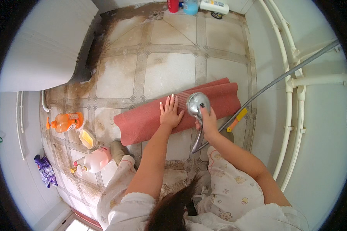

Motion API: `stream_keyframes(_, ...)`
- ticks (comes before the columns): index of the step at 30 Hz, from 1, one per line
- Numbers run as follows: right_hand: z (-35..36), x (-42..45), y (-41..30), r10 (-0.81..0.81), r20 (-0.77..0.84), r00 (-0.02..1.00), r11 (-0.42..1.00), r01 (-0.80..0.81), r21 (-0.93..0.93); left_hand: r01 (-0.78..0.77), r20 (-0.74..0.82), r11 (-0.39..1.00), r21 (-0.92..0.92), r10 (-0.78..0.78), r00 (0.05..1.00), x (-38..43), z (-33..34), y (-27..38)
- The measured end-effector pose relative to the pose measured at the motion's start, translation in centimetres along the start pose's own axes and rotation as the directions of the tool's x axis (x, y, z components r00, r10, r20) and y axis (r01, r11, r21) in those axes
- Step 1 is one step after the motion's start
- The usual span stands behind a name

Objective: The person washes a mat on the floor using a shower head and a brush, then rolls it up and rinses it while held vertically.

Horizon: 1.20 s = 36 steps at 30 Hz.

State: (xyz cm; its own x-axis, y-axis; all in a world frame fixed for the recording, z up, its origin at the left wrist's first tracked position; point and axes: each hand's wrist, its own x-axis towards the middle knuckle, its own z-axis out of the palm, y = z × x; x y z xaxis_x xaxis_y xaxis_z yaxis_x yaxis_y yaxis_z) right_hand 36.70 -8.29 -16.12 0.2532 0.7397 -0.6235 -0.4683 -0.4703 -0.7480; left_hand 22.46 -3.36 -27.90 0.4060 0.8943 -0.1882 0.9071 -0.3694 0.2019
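Observation:
A red mat [144,121], partly rolled or folded, lies slantwise across the tiled floor before me. My left hand [170,114] rests flat on it with the fingers spread. My right hand [207,121] grips a chrome shower head [195,104] above the mat, its thumb on the back of the head. Thin streams of water [183,101] fall onto the mat between the shower head and my left fingers. A grey shower hose [266,89] runs from the handle's lower end up to the right.
At left are an orange pump bottle [68,121], a yellow soap dish [87,139], a pink pump bottle [97,159] and a purple packet [45,171]. A yellow-orange brush [237,119] lies right. White pipes [289,109] line the wall. Bottles [190,7] and a floor drain [156,15] are at the back.

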Motion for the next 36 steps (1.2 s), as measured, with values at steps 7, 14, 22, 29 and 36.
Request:
stream_keyframes(7, 2.7, -0.6, 1.7, -0.008, 0.152, 0.988, 0.995, 0.024, -0.099, -0.015, 0.076, 1.000, 0.025, 0.013, 0.997, 0.0, -1.3, -0.1)
stream_keyframes(14, 3.0, -0.8, 2.6, 0.100, 0.269, 0.958, 0.980, -0.048, -0.195, 0.187, -0.346, 0.982, -0.004, -0.177, 0.921, -4.0, -1.2, -6.5)
stream_keyframes(22, 7.9, 0.5, 1.5, 0.096, 0.387, 0.917, 0.959, 0.019, -0.283, 0.255, -0.134, 0.967, -0.023, -0.256, 0.957, -2.9, 0.3, -8.0)
stream_keyframes(29, 16.5, -0.1, 2.6, 0.171, 0.603, 0.779, 0.851, 0.192, -0.489, 0.078, -0.107, 0.268, -0.960, -0.612, 0.784, -4.7, 2.0, -11.3)
stream_keyframes(36, 20.5, 0.1, 7.4, 0.196, 0.609, 0.769, 0.785, 0.249, -0.567, 0.665, -0.361, 0.689, -0.290, -0.722, 0.590, -4.7, 3.4, -13.8)
